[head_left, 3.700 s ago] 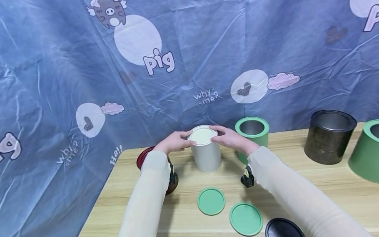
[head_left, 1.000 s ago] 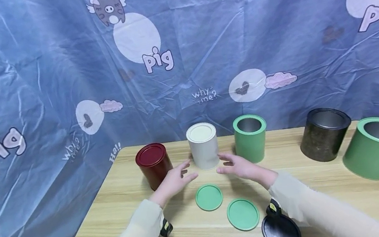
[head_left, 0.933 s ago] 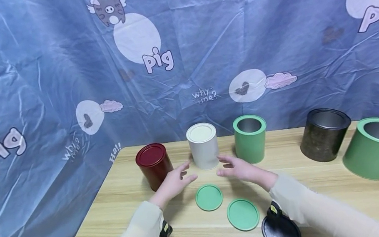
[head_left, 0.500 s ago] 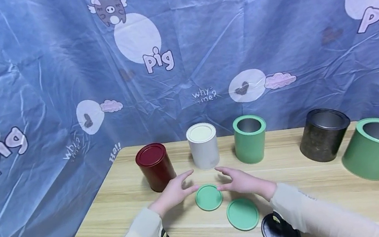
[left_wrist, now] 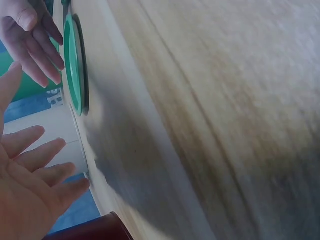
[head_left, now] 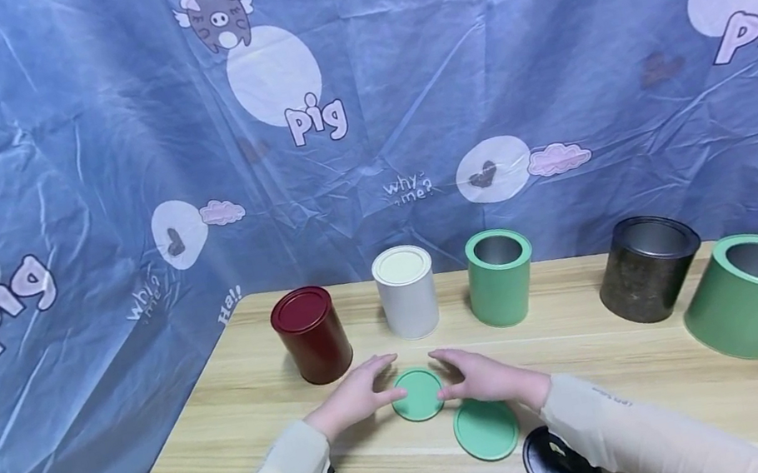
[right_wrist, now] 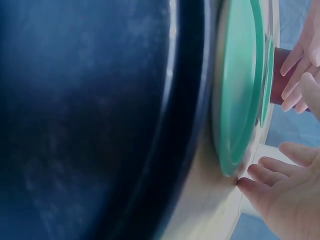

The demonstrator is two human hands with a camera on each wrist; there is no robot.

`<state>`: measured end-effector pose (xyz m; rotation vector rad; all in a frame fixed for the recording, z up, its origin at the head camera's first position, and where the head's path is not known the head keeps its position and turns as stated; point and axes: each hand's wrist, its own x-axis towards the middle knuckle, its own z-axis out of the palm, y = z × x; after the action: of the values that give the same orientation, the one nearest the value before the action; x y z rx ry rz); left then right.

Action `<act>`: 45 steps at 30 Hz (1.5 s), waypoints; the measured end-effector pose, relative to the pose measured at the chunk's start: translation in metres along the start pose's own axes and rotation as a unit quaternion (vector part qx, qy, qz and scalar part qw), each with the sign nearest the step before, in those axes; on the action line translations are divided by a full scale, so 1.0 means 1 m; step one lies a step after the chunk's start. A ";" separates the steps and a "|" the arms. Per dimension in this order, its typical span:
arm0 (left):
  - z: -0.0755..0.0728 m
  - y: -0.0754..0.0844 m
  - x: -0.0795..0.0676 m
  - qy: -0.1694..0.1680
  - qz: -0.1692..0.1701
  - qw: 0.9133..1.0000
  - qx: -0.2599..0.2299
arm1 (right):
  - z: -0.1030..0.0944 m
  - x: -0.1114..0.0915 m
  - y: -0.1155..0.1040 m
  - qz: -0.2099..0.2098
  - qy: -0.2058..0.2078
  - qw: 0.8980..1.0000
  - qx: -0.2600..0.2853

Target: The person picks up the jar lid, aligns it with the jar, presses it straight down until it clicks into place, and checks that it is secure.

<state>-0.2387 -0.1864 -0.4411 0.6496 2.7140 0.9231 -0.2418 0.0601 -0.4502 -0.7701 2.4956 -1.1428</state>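
A round green lid (head_left: 418,395) lies flat on the wooden table between my two hands. My left hand (head_left: 356,397) is at its left side, fingers spread and bent loosely, thumb over the lid's edge in the head view. On the opposite side my right hand (head_left: 485,375) mirrors it, palm facing inward. Both palms look bare in the wrist views, with the hands hovering low beside the lid (left_wrist: 75,65). A second green lid (head_left: 486,431) lies just below the right hand. Under the right wrist is a black lid (head_left: 553,470), partly covered by the sleeve and wrist camera.
Along the back stand a dark red can (head_left: 311,337) and a white can (head_left: 408,295), both with lids on. Further right are a green can (head_left: 501,282), a black can (head_left: 648,274) and a wider green can (head_left: 756,301), all uncovered. A blue printed cloth (head_left: 356,105) hangs behind.
Both hands first held the top of the white can. They have let go and drawn back toward me, down to either side of the nearer green lid. The cans stay in place.
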 end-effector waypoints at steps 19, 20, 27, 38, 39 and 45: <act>0.011 -0.011 -0.002 -0.029 0.007 0.999 0.045 | 0.006 0.001 0.001 -0.011 -0.023 0.999 -0.022; 0.011 -0.011 -0.002 -0.032 0.006 0.998 0.048 | 0.006 0.001 0.001 -0.008 -0.026 0.999 -0.021; 0.013 -0.013 -0.002 -0.043 0.008 0.997 0.064 | 0.009 0.004 0.003 0.008 -0.036 0.999 -0.026; 0.013 -0.011 -0.003 -0.043 0.010 0.996 0.080 | 0.011 0.007 0.003 0.017 -0.035 0.999 -0.034; 0.013 -0.011 -0.003 -0.043 0.009 0.996 0.081 | 0.011 0.007 0.002 0.016 -0.035 0.999 -0.037; 0.013 -0.009 -0.004 -0.044 0.003 0.996 0.084 | 0.013 0.010 0.000 0.011 -0.034 0.998 -0.055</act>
<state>-0.2336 -0.1877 -0.4569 0.7105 2.7319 0.6565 -0.2440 0.0467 -0.4590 -0.7947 2.5204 -0.9613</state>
